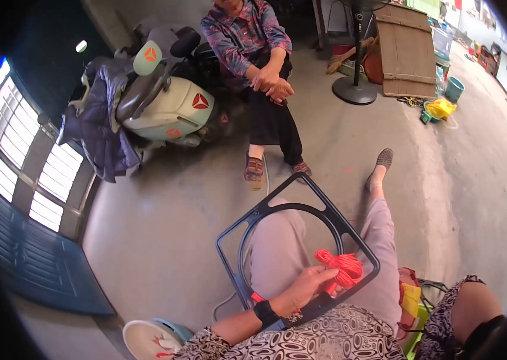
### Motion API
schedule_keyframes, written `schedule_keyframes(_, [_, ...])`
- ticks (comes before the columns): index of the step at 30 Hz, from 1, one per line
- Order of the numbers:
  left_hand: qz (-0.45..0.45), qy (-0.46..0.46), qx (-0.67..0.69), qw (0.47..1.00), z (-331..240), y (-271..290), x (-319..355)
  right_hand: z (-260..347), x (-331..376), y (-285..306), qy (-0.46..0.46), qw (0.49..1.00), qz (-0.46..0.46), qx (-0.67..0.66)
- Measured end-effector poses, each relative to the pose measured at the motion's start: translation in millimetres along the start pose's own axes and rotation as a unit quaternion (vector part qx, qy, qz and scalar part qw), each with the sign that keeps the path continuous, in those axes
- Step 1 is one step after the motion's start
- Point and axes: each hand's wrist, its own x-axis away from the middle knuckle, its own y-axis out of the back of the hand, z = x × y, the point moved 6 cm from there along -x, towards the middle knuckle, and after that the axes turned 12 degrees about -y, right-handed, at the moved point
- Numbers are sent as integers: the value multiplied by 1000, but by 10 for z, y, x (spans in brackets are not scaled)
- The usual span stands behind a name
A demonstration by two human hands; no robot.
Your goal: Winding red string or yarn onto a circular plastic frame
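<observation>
My left hand [313, 287], with a dark watch band at the wrist, is closed on a bundle of red cord [347, 271]. The bundle is gathered in loops and sits over the lower right part of a black square frame [358, 240]. This frame has a large round opening and lies tilted across my lap. A small red piece [257, 297] shows on its lower left side, near my wrist. My right arm [482, 309] bends at the lower right edge; its hand is out of sight.
A pale bucket [139, 337] with red scraps stands at lower left, a red, yellow and green bag [410, 295] at my right. Opposite sits a person [253, 54], hands clasped, beside a scooter [175, 105]. Further back are a fan base [354, 90] and a wooden board [408, 54].
</observation>
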Motion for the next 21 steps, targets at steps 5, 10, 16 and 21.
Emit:
schedule_keyframes(5, [22,-39,-37,998,-76,16,125,-101,174,452,27,1000,-2,15])
schedule_keyframes(10, [-12,4,10,1000,96,326,242,-1409,-344,595,-114,991,-20,63])
schedule_keyframes(16, [14,2,-33,999,92,194,122,-3645,798,939,-530,781,321,82])
schedule_keyframes(21, [10,8,16,1000,60,173,74,-3466,1233,374,-386,699,589,-125])
